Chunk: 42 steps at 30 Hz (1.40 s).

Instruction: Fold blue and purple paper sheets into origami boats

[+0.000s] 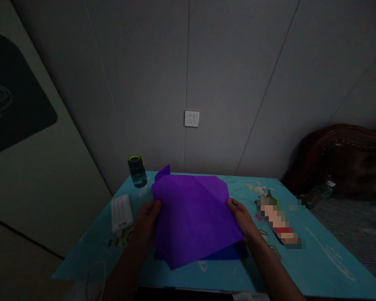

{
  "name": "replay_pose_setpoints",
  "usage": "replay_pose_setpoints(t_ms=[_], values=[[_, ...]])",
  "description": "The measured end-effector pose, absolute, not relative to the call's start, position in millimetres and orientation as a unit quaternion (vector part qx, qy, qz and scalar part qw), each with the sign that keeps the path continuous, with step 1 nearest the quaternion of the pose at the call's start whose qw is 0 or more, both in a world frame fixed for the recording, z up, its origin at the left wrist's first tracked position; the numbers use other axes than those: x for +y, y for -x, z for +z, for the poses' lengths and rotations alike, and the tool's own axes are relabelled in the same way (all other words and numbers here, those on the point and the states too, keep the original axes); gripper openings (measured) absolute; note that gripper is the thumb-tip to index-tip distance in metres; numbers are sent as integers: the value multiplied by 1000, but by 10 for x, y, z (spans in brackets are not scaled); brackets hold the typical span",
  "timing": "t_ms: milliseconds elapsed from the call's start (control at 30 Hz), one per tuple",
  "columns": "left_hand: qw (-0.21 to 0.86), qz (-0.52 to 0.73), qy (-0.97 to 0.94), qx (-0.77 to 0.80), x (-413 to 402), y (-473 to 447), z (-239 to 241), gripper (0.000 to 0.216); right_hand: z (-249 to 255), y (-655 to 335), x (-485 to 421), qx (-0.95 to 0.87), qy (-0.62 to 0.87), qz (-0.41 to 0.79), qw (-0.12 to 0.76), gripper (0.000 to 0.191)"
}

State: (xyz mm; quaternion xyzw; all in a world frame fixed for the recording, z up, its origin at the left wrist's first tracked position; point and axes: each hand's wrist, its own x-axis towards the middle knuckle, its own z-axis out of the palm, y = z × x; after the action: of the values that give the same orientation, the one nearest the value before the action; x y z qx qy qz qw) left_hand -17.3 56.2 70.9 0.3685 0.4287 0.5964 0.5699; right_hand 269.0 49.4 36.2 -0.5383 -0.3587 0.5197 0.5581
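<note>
Dim room; grey panelled wall (144,96) at the back, socket (191,118) fitted near its middle, blue worktop (313,276) set at its foot. Sheet (196,213) over the middle of the worktop, between left hand (148,215) and right hand (242,218). Fingers (157,205) of both hands grasping it at opposite side edges, thumbs on the near face, the others largely hidden. Probable reason for the two-sided hold: keeping thin, limp material spread, given likely droop from one hand alone. Bottle (138,172) standing at the far left, white block (122,213) lying nearer along the same side; apparently placed outside the hands' span (judged from position only). Pixelated item (277,221) beyond the right hand, likewise off to the side; nature not determinable.

Condition of sheet: violet, matt, with shallow creases, a fold line toward the left and a sloped upper right corner. Near edge slanting, lowest toward the left. Small flap (163,172) raised at the far left. Darker blue piece (228,252) showing beneath; unable to confirm as separate. Contact with worktop not verifiable.
</note>
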Motion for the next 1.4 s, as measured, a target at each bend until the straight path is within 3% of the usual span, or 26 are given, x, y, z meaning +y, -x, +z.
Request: replay_pose_setpoints(t_ms=[200, 433, 600, 733, 1033, 1133, 1233, 1333, 1400], values=[[506, 526, -480, 487, 498, 337, 560, 39, 424, -2967, 226, -429, 610, 370, 554, 49], [550, 400, -559, 475, 619, 355, 428, 75, 406, -3159, 295, -487, 632, 434, 419, 59], [566, 336, -586, 473, 634, 445, 311, 81, 418, -3143, 480, -487, 652, 461, 353, 66], [530, 312, -610, 499, 580, 528, 296, 76, 313, -3085, 561, -496, 642, 448, 376, 60], [472, 309, -653, 505, 677, 547, 228, 69, 160, -3118, 699, -551, 713, 182, 395, 60], [399, 322, -680, 524, 786, 474, 155, 68, 43, -3081, 857, -606, 724, 102, 313, 56], [249, 330, -718, 560, 821, 426, 65, 64, -68, -3012, 986, -615, 741, 74, 259, 43], [118, 340, -751, 553, 731, 427, -11, 50, -142, -2943, 1045, -611, 756, 66, 224, 37], [92, 325, -770, 542, 621, 456, -54, 41, -149, -2922, 1057, -608, 763, 62, 209, 37]])
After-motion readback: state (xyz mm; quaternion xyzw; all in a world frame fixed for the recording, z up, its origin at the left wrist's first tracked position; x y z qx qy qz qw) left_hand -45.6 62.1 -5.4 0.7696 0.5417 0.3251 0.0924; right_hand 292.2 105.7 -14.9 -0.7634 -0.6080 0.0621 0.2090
